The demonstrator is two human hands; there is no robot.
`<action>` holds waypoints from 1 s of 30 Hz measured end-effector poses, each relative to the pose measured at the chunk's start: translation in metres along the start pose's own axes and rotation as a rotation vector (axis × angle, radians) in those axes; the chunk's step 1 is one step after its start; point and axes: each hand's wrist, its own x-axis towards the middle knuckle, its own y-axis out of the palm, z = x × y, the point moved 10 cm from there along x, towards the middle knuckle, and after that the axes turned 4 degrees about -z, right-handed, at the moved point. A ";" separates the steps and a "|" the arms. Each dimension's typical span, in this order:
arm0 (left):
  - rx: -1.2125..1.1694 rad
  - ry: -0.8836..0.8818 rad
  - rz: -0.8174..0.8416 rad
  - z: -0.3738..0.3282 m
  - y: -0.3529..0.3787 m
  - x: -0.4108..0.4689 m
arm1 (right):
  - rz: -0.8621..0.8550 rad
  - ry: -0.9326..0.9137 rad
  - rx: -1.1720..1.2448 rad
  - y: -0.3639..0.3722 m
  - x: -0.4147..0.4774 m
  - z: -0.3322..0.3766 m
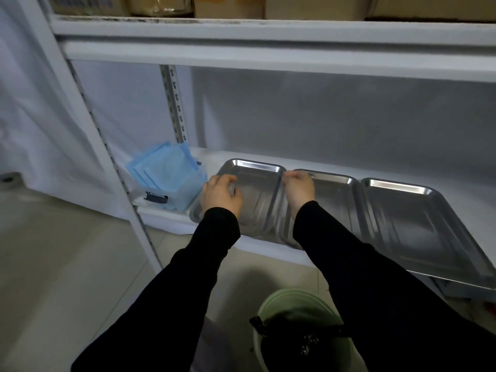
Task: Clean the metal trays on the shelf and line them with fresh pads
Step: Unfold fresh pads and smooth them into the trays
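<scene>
Over a green bin (271, 304) on the floor, reaching both black-sleeved arms forward to the shelf (166, 218). Curling the left hand (220, 196) inside the left tray (255, 189), near its left rim; grip impossible to tell. Pinching that tray's right rim with the right hand (299, 190), fingers bent tight. Working at the shelf's front edge, beside the middle tray (335, 200) and right tray (402, 224); blue pads (163, 170) at the left corner.

3 shiny plain silver rect. metal trays (257, 183) (335, 200) (408, 224) | light-blue square pads (163, 167) left of trays, in clear plastic box (192, 189) w/ black latch (156, 197) | white metal shelf frame (268, 53) | black sleeves (362, 264) | pale-green round bucket (271, 304) below trays, black liner (295, 342)
</scene>
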 end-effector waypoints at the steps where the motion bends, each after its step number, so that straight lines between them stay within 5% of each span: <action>1: 0.040 0.011 -0.010 0.002 -0.004 0.003 | 0.010 -0.002 0.005 0.005 0.002 0.000; 22: 0.291 -0.020 -0.174 0.048 -0.051 0.061 | 0.173 0.035 -0.102 0.078 0.009 -0.015; 30: 0.406 -0.259 -0.071 0.090 -0.059 0.082 | 0.243 0.027 -0.112 0.111 0.007 -0.013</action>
